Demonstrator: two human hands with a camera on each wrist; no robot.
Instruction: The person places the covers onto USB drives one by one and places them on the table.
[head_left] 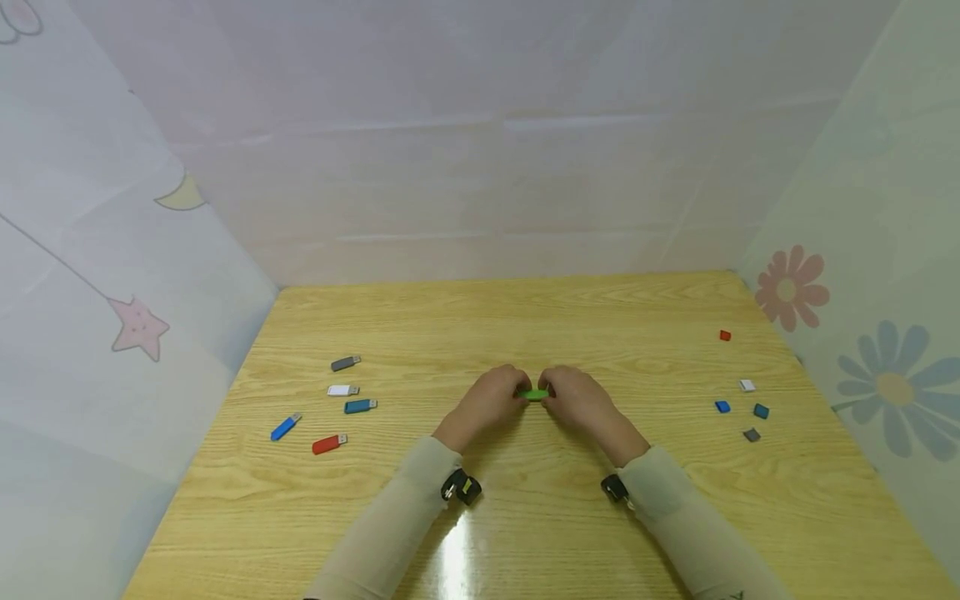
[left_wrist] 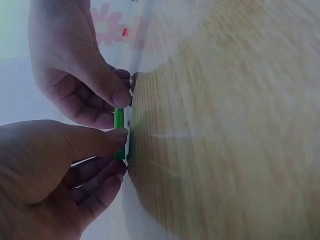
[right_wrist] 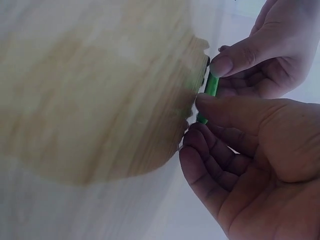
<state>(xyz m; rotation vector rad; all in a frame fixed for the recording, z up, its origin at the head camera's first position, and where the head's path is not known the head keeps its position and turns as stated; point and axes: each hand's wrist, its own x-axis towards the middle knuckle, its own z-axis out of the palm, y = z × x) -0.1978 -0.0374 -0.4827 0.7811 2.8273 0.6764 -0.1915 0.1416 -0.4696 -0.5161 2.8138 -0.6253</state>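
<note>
In the head view, the fingertips hid both ends of the green stick (head_left: 535, 395), and the forearms ran off the bottom edge; the wrist views were dim, and any plug or seam on it could not be made out. The left hand (head_left: 492, 396) and right hand (head_left: 579, 398) each pinched it between thumb and curled fingers, just above the tabletop (head_left: 536, 533) between them. It looked slim, straight and bright, darker green in the wrist views. The tabletop was wood-grained and glossy, with a white glare near its front edge. Five USB sticks, slim with metal plugs, lay well to the left, the red USB stick (head_left: 327, 445) nearest the front; small squarish caps, including a blue cap (head_left: 722, 407), lay far right.
</note>
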